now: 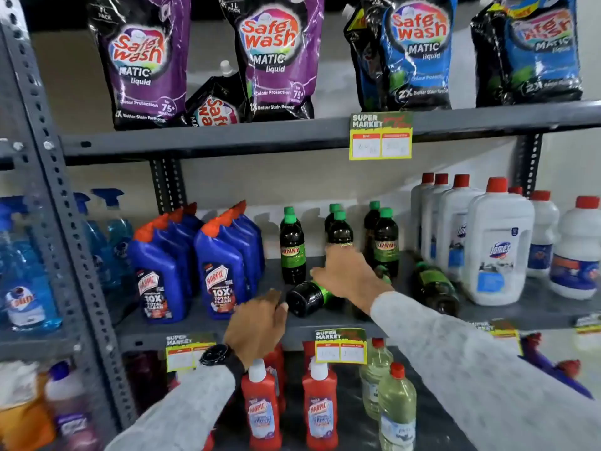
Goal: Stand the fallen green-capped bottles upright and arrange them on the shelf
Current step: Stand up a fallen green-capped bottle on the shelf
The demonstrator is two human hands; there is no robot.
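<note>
Several dark green-capped bottles stand upright at the back of the middle shelf (208, 323), one of them at the left (292, 252) and one at the right (386, 244). A fallen bottle (307, 297) lies on its side near the shelf front, base toward me. My right hand (346, 275) rests over its upper part and grips it. My left hand (260, 320) hovers by the bottle's base, fingers apart, holding nothing. Another fallen bottle (434, 286) lies on its side to the right, beside the white bottles.
Blue Harpic bottles (221, 271) stand left of the green-capped ones. White red-capped Domex bottles (497, 249) stand on the right. Detergent pouches (276, 60) fill the shelf above. Red Harpic bottles (261, 408) and pale bottles (396, 408) stand on the shelf below. Price tags (340, 346) hang on the shelf edge.
</note>
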